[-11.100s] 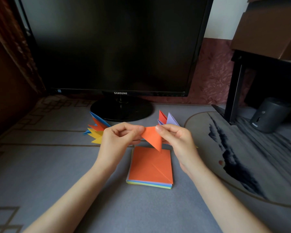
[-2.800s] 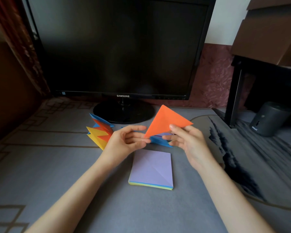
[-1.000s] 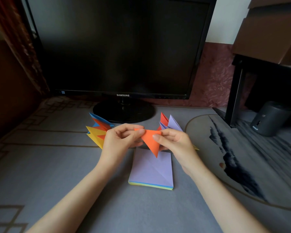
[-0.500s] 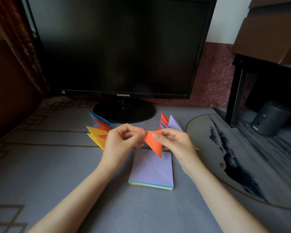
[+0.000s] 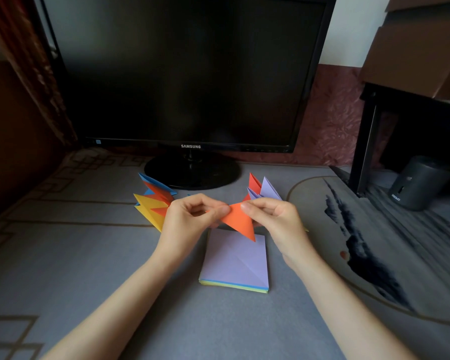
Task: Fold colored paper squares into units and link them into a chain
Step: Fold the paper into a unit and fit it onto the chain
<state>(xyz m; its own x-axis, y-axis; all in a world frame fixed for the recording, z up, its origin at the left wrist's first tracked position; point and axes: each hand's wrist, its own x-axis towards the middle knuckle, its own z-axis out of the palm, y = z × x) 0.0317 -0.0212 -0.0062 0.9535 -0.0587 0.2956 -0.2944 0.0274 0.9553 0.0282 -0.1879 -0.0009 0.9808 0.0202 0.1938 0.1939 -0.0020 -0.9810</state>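
- Left hand (image 5: pixel 190 219): raised above the worktop (image 5: pixel 89 255), forearm entering from lower left. Its grip pinches the left corner of the orange folded triangle (image 5: pixel 240 222) between thumb and forefinger, the other fingers curled.
- Right hand (image 5: pixel 276 222): mirrored pose, forearm entering from lower right. Its grip pinches the triangle's right corner, thumb tip on the front face.
- Orange folded triangle: held in the air between both hands, apex pointing down, above the far edge of the paper stack (image 5: pixel 237 258).
- Paper stack: lilac sheet on top, lying flat on the worktop between the forearms.
- Yellow, orange and blue folded units (image 5: pixel 151 201): behind the left knuckles.
- Red and lilac folded units (image 5: pixel 264 189): behind the right knuckles.
- Samsung monitor (image 5: pixel 187 74): at the back, screen dark.
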